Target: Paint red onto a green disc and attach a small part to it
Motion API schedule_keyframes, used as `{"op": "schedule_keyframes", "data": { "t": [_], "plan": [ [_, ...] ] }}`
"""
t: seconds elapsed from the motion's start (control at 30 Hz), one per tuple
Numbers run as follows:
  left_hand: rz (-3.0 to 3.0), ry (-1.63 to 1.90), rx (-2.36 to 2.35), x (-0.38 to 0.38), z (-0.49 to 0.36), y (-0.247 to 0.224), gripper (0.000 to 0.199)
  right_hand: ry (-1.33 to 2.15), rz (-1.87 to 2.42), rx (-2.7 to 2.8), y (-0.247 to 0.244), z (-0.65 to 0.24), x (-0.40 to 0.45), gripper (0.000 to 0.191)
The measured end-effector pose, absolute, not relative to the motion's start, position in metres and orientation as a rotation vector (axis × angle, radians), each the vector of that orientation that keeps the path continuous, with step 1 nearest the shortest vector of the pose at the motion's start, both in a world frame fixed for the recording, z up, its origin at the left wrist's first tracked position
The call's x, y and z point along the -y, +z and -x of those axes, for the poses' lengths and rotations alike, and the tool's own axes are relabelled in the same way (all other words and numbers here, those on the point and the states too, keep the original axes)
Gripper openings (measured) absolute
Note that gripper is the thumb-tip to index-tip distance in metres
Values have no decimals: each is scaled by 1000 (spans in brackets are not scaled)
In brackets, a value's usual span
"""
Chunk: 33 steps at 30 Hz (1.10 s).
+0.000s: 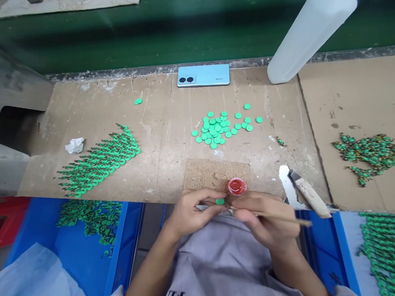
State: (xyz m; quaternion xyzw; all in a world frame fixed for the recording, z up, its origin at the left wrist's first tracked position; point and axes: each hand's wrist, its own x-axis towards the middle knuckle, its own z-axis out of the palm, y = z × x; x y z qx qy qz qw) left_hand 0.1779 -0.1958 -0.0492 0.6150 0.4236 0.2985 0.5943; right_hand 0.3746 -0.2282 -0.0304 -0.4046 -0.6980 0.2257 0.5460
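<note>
Between the thumb and fingers of my left hand (197, 212) is a small green disc (220, 202), held close to the table's front edge. My right hand (269, 213) grips a thin wooden-handled brush (285, 218), its tip end close to the disc; whether they touch I cannot tell. Just beyond my fingers stands a small round pot of red liquid (236, 186) by a brown cardboard piece (213, 170). Farther out lies a loose pile of green discs (216, 129). To the left, rows of green discs with dark pieces attached (99, 162) overlap neatly.
A pale blue phone (203, 76) and a tall white bottle (311, 29) are at the back. Right lie a wooden-handled blade (308, 194) and a heap of small green-brown pieces (370, 152). Blue bins (78, 248) flank me below. Crumpled tissue (74, 145) lies left.
</note>
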Motion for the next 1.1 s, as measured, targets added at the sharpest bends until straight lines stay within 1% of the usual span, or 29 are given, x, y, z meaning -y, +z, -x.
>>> {"op": "schedule_keyframes", "data": {
  "t": [0.07,0.13,0.23,0.4,0.67,0.93,1.1],
  "plan": [
    [-1304,681,-1015,195,-178,-48,25,546,931,1387,-36,-377,227,19],
    [-1132,685,-996,193,-178,-47,30,469,905,1174,-42,-381,224,24],
    [-893,701,-890,186,-178,-45,34,335,903,1036,-55,-391,219,29],
    [-772,705,-856,180,-179,-40,36,340,907,965,-74,-404,217,34],
    [-849,688,-860,179,-176,-42,47,450,888,958,-69,-404,216,36],
    [-886,690,-864,179,-176,-42,41,471,900,951,-67,-402,215,34],
    [-913,674,-903,180,-177,-42,45,467,929,951,-68,-402,214,37]
  ]
}}
